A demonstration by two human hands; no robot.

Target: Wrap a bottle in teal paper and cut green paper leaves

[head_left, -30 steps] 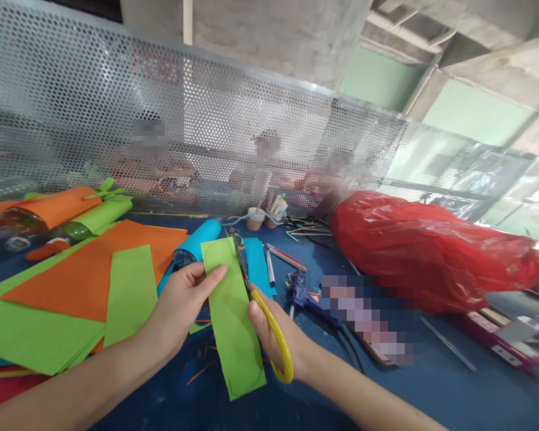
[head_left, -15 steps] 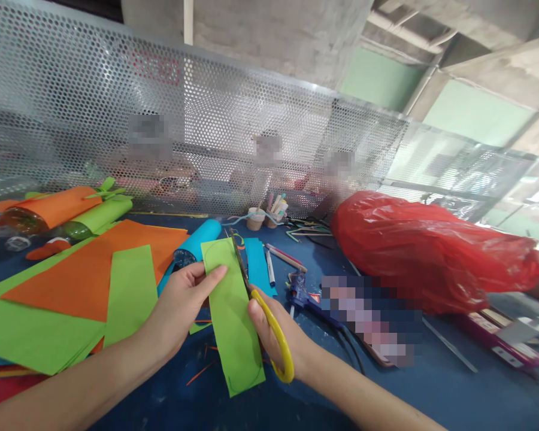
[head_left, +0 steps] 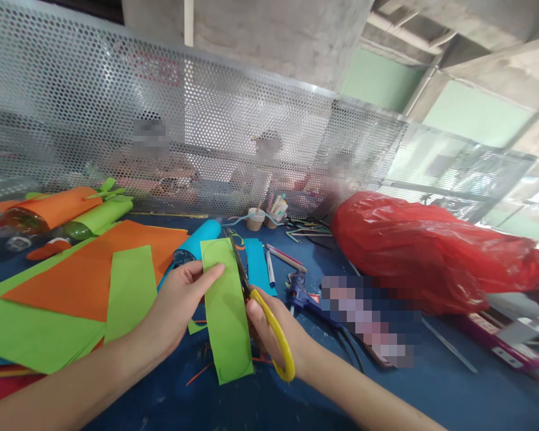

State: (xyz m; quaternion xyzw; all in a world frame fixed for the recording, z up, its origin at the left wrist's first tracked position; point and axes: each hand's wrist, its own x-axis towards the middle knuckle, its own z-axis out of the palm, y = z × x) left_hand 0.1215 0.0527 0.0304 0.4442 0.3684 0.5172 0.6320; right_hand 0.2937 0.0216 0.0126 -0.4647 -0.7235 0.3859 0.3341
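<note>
A strip of light green paper hangs between my hands above the blue table, with curved pencil lines near its ends. My left hand pinches its left edge, thumb on top. My right hand is closed around yellow-handled scissors. Their dark blades lie along the strip's right edge, pointing away from me; I cannot tell whether they bite into the paper. Beyond the strip lie a blue paper piece and a blue paper-wrapped bottle. Thin orange scraps are scattered below my left hand.
Orange sheets and green sheets are stacked at left, near wrapped bottles. A blue glue gun and a red plastic bag are at right. Marker cups stand before a perforated metal screen; people sit behind it.
The green strip's lower end has swung left and slightly up, while my left hand has shifted a little left. The scissors stay almost in place at the strip's right edge.
</note>
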